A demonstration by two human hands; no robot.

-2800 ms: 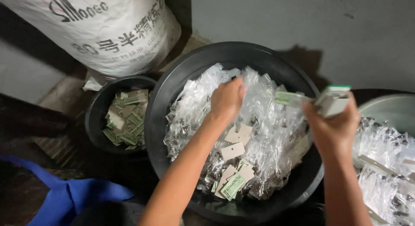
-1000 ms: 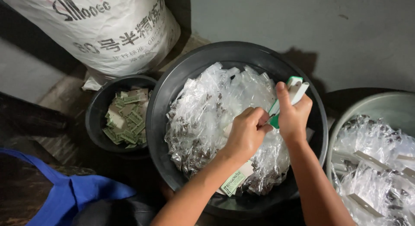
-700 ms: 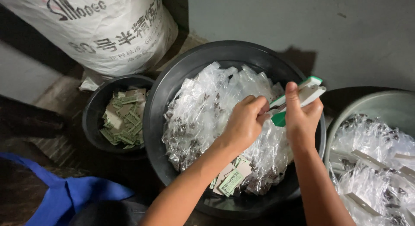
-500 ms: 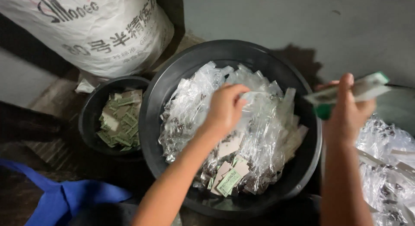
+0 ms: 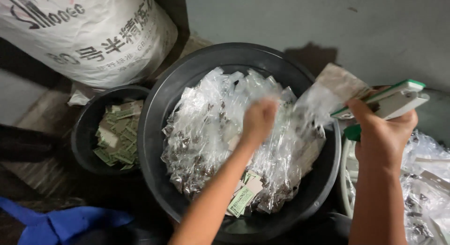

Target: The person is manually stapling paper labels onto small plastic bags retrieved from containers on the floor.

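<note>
Two bare arms over black tub (image 5: 159,128); left hand (image 5: 258,119) blurred, fingers unclear; right hand (image 5: 382,132) fingers clamping green-white stapler (image 5: 393,99)

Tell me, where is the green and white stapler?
The stapler is in the right hand, at the right of the head view, raised beside the big black tub of clear bags.

Your left hand (image 5: 257,121): bare, no glove, no ring, blurred. Your right hand (image 5: 382,137): bare, no glove, no ring seen. Both your forearms bare to frame edge, no sleeves, no watch, no bands at wrists
</note>
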